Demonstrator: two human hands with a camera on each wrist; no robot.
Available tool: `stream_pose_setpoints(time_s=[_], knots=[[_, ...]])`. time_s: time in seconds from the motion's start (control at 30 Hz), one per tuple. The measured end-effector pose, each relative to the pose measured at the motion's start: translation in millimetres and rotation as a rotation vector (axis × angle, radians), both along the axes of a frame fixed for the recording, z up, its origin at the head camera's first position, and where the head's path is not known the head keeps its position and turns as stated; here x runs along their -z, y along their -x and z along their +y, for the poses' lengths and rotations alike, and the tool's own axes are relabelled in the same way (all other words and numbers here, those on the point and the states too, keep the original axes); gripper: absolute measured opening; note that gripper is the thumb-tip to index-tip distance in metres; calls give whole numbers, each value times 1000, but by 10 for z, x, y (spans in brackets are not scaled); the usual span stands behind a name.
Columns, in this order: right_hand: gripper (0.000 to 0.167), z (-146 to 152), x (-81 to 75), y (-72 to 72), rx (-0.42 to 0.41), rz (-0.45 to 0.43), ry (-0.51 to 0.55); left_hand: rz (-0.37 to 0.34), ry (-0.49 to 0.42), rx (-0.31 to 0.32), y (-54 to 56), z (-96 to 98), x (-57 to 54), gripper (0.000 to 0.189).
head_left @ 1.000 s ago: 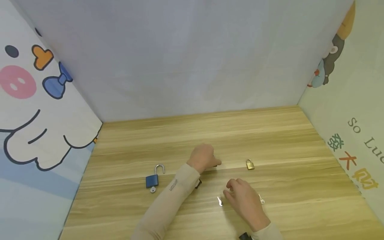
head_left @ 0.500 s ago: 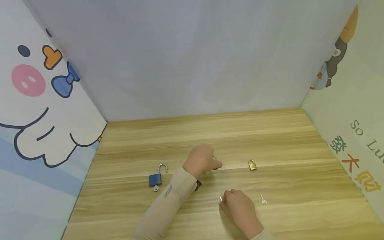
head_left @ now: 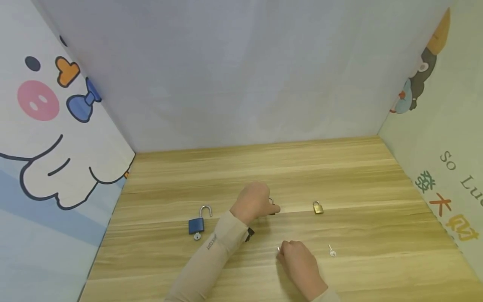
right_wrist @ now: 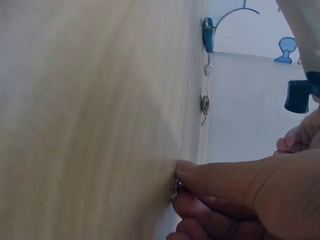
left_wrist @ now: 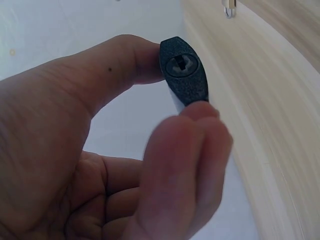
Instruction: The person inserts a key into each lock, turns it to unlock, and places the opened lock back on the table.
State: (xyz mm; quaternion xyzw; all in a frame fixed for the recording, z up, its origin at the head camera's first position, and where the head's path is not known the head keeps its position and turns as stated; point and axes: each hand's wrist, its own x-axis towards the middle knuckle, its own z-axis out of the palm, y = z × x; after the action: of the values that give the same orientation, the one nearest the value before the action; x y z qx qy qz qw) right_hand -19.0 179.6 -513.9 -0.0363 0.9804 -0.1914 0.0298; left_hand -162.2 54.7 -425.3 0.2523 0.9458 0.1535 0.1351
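Observation:
My left hand (head_left: 252, 203) grips a dark padlock (left_wrist: 184, 70) between thumb and fingers. In the left wrist view its keyhole end faces the camera, with the slot uncovered. Part of its shackle shows past the hand in the head view. Nearer the front, my right hand (head_left: 299, 264) pinches a small silver key (head_left: 279, 249) at the tabletop. Most of that key is hidden by the fingers; a sliver of it (right_wrist: 176, 187) shows in the right wrist view.
To the left lies a blue padlock (head_left: 196, 225) with its shackle open and a key (head_left: 197, 236) at its base. A small brass padlock (head_left: 318, 207) lies right of the left hand. Another silver key (head_left: 333, 251) lies right of the right hand on the wooden table (head_left: 370, 176).
The right hand has moved slightly left and its fingers have closed on the key that lay on the table. The left hand stays nearly in place with the padlock. The view has shifted slightly.

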Motion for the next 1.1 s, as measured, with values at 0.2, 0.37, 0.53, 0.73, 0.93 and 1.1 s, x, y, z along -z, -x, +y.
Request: stream_pose_setpoints(time_s=[0.2, 0.37, 0.53, 0.73, 0.93, 1.1], knots=[[18, 61, 26, 34, -34, -25, 138, -13, -27, -17, 3, -12, -2, 56], [14, 113, 51, 28, -32, -89, 282, -30, -37, -13, -8, -19, 24, 57], [12, 172, 91, 20, -1, -137, 445, -28, -34, -12, -14, -19, 41, 58], [11, 252, 93, 72, 80, -206, 735, -27, -34, -19, -13, -26, 37, 56], [15, 234, 17, 119, 155, -218, 1048, -42, -47, -33, -17, -37, 29, 55], [17, 182, -29, 157, 228, -224, 1162, -45, -47, -37, -25, -42, 15, 54]])
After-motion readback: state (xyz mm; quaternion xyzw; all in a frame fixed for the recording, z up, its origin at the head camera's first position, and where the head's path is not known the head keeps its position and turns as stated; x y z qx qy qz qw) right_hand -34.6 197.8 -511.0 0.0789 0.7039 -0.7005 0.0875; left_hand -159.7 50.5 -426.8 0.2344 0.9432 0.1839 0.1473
